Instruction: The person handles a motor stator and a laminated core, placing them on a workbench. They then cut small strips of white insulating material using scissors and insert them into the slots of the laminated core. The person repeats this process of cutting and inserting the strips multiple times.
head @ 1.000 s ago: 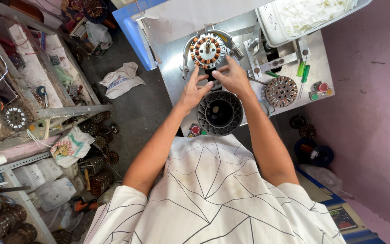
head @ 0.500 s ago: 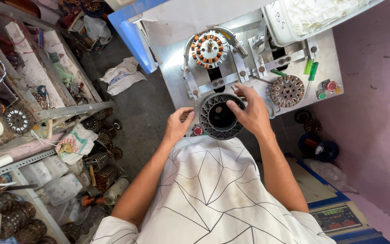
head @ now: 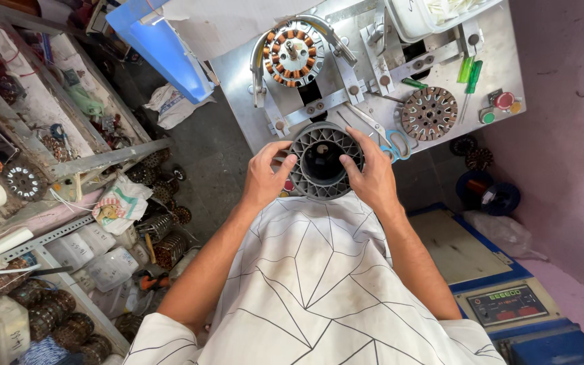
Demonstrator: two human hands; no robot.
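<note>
A round grey ribbed spool (head: 322,161) with a dark centre hole sits at the near edge of the metal bench (head: 400,61). My left hand (head: 265,177) grips its left rim and my right hand (head: 373,172) grips its right rim. Beyond the spool, a stator wound with copper coils (head: 295,53) is clamped in a metal fixture on the bench. A bare slotted stator core (head: 428,113) lies flat to the right. Blue-handled scissors (head: 393,145) lie just past my right hand.
Green-handled screwdrivers (head: 471,74) and coloured push buttons (head: 501,103) are at the bench's right end. A blue control box with a display (head: 508,307) stands at lower right. Shelves on the left hold coils (head: 21,179), white jugs (head: 96,253) and several parts.
My hands pulled back from the wound stator in the fixture down to the grey spool. Both hands now hold its rim.
</note>
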